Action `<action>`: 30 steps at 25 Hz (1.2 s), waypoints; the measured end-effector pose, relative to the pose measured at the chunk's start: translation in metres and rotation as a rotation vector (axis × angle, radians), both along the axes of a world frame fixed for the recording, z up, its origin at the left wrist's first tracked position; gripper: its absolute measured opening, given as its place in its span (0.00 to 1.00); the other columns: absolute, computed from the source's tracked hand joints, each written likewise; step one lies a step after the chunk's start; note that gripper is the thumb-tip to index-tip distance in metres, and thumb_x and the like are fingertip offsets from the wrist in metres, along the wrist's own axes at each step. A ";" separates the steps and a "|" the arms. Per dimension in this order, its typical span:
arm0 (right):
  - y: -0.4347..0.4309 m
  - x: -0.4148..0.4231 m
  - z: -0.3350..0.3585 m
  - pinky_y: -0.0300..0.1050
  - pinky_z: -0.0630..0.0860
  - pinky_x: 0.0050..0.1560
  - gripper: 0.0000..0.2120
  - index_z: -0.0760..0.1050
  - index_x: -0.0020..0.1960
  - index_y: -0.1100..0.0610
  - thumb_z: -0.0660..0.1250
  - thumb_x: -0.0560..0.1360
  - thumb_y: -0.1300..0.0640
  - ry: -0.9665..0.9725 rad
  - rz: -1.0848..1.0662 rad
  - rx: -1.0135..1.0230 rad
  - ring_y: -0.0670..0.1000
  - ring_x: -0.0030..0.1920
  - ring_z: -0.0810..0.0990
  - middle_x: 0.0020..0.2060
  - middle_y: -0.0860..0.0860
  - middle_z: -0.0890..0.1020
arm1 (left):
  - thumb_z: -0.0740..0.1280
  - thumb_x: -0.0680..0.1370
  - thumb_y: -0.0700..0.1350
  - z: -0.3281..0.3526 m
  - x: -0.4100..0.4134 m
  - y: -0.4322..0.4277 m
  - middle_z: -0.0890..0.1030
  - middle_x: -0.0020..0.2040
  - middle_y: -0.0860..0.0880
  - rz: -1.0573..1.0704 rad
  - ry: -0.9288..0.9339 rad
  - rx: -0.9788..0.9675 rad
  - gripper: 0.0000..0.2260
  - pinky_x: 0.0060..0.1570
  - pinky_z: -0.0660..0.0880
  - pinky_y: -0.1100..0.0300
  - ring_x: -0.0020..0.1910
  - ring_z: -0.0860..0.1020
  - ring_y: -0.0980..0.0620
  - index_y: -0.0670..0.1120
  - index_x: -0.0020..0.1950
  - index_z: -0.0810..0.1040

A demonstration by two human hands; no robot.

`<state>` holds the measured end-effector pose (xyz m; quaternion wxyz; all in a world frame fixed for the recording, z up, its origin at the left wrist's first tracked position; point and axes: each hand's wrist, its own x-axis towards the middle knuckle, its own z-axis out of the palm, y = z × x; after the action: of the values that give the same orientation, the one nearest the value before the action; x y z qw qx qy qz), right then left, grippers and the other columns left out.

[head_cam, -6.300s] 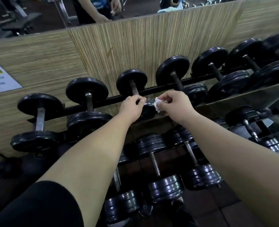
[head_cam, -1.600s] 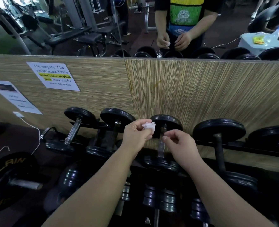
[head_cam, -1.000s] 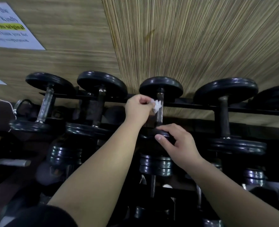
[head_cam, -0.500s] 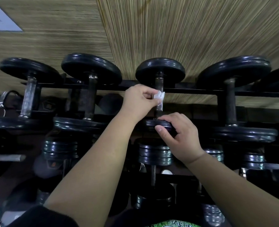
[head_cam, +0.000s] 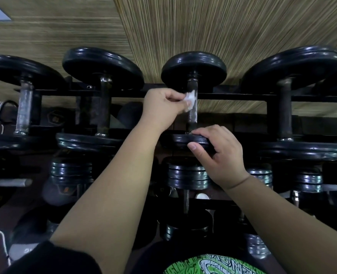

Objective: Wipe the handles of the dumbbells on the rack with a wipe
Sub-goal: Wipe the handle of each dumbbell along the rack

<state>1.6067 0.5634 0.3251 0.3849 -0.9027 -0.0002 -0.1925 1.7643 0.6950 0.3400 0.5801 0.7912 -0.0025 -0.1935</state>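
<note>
We find the white wipe (head_cam: 190,99) crumpled small and pressed against the left side of the metal handle (head_cam: 193,115) of the middle dumbbell (head_cam: 193,67), which lies across the top tier of the rack (head_cam: 234,96) with its handle pointing away from us. The left grip (head_cam: 163,107) is curled closed, and it pinches the wipe between thumb and fingertips at the upper part of the handle, just where the rear rail crosses behind. The right grip (head_cam: 221,153) is curled over the near plate (head_cam: 175,140) of the same dumbbell, fingers on its top edge and thumb against its rim. To the left we see two more black dumbbells, one just beside (head_cam: 103,107) and one by the rack's left end (head_cam: 24,109). A larger dumbbell (head_cam: 285,109) lies to the right. Below them, a lower tier carries dumbbells with stacked chrome plates (head_cam: 187,177). Behind the rack stands a striped, straw-coloured wall panel (head_cam: 223,26). A black sleeve (head_cam: 55,258) and a green printed shirt (head_cam: 213,264) show at the bottom edge.
</note>
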 end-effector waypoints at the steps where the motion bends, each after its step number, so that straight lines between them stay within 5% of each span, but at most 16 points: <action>1: 0.000 0.000 -0.001 0.55 0.78 0.50 0.17 0.83 0.56 0.58 0.67 0.80 0.45 -0.010 -0.001 0.001 0.52 0.47 0.81 0.47 0.50 0.84 | 0.83 0.69 0.45 0.000 -0.006 0.006 0.89 0.42 0.51 -0.049 0.010 0.047 0.06 0.55 0.84 0.53 0.46 0.87 0.54 0.53 0.43 0.89; 5: 0.000 0.001 -0.004 0.55 0.77 0.48 0.19 0.83 0.56 0.59 0.65 0.81 0.43 -0.039 -0.018 -0.003 0.52 0.46 0.81 0.47 0.51 0.84 | 0.82 0.71 0.44 0.004 -0.015 0.007 0.88 0.42 0.54 -0.044 -0.104 0.140 0.06 0.50 0.81 0.64 0.44 0.86 0.60 0.49 0.47 0.89; 10: 0.002 0.001 -0.005 0.55 0.78 0.49 0.18 0.83 0.56 0.59 0.66 0.81 0.44 -0.040 -0.022 -0.018 0.53 0.46 0.81 0.47 0.51 0.84 | 0.80 0.72 0.43 0.004 0.020 -0.020 0.88 0.41 0.53 0.134 -0.160 0.042 0.05 0.53 0.85 0.51 0.44 0.87 0.54 0.48 0.47 0.88; 13: 0.000 0.000 -0.006 0.54 0.78 0.49 0.18 0.83 0.56 0.59 0.66 0.81 0.45 -0.045 -0.023 -0.018 0.53 0.47 0.81 0.48 0.52 0.84 | 0.81 0.71 0.44 0.011 0.012 -0.009 0.87 0.38 0.50 -0.005 -0.073 0.083 0.09 0.50 0.86 0.46 0.41 0.88 0.48 0.56 0.36 0.86; 17: -0.002 0.000 -0.009 0.52 0.78 0.50 0.17 0.83 0.56 0.59 0.67 0.81 0.45 -0.070 -0.032 -0.009 0.52 0.47 0.81 0.48 0.51 0.84 | 0.80 0.73 0.41 0.012 -0.015 0.018 0.88 0.39 0.47 -0.219 0.132 0.149 0.06 0.51 0.86 0.51 0.42 0.88 0.48 0.49 0.39 0.87; 23: 0.004 0.001 -0.006 0.51 0.77 0.50 0.18 0.83 0.55 0.60 0.66 0.81 0.45 -0.071 -0.048 -0.034 0.52 0.46 0.80 0.47 0.51 0.84 | 0.80 0.72 0.42 0.007 0.020 -0.014 0.89 0.41 0.45 0.131 0.048 -0.053 0.04 0.52 0.85 0.43 0.45 0.88 0.42 0.50 0.39 0.87; 30: 0.006 -0.002 -0.003 0.53 0.77 0.52 0.16 0.83 0.55 0.58 0.68 0.80 0.46 -0.017 -0.071 -0.001 0.51 0.48 0.80 0.48 0.49 0.83 | 0.80 0.73 0.39 0.007 -0.010 0.006 0.88 0.43 0.45 -0.059 0.162 0.016 0.05 0.52 0.86 0.49 0.46 0.88 0.46 0.47 0.44 0.86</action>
<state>1.6048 0.5689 0.3223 0.3772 -0.9007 0.0284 -0.2135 1.7541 0.7009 0.3474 0.5662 0.7771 0.0229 -0.2739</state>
